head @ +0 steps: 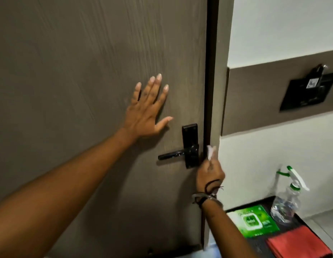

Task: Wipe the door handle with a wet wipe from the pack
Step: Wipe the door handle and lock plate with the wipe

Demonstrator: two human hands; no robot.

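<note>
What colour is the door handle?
Black and glossy: the door handle shows clearly in the head view.

Dim indoor light; soft motion blur; wide-angle bending at edges.

Grey-brown door (87,71), black handle (171,155), white wipe (211,151), green pack (255,222)

Door handle (171,155) unobstructed, frame (216,90) beside
</note>
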